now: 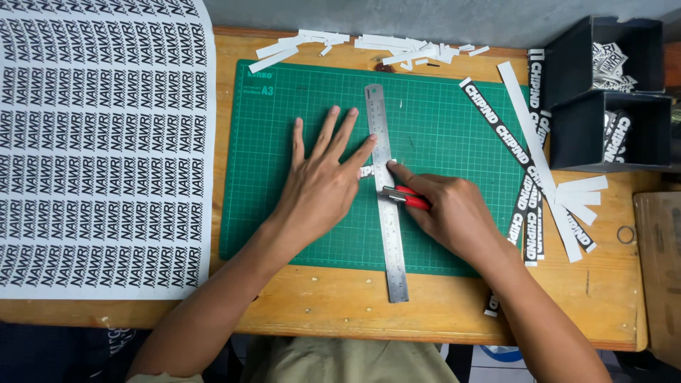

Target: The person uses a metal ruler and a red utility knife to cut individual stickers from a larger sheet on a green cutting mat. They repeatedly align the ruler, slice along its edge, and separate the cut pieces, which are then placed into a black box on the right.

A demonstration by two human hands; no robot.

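Nearest, both forearms over wooden table (pixel 333 301) edge. Left hand (pixel 319 184) flat, fingers spread wide, pressing metal ruler (pixel 386 206) and small printed strip (pixel 366 171) onto green cutting mat (pixel 440 142); grips nothing. Right hand (pixel 454 213) closed around red cutter (pixel 408 197), index finger stretched along it, blade tip touching right edge of ruler near middle of mat. To cut well, probably best: firm downward weight on ruler, left fingertips kept back from cutting edge, blade held tight against metal. Large printed label sheet (pixel 99 142) left; cut strips (pixel 539 170) and black boxes (pixel 603 92) right; white offcuts (pixel 383 46) above.
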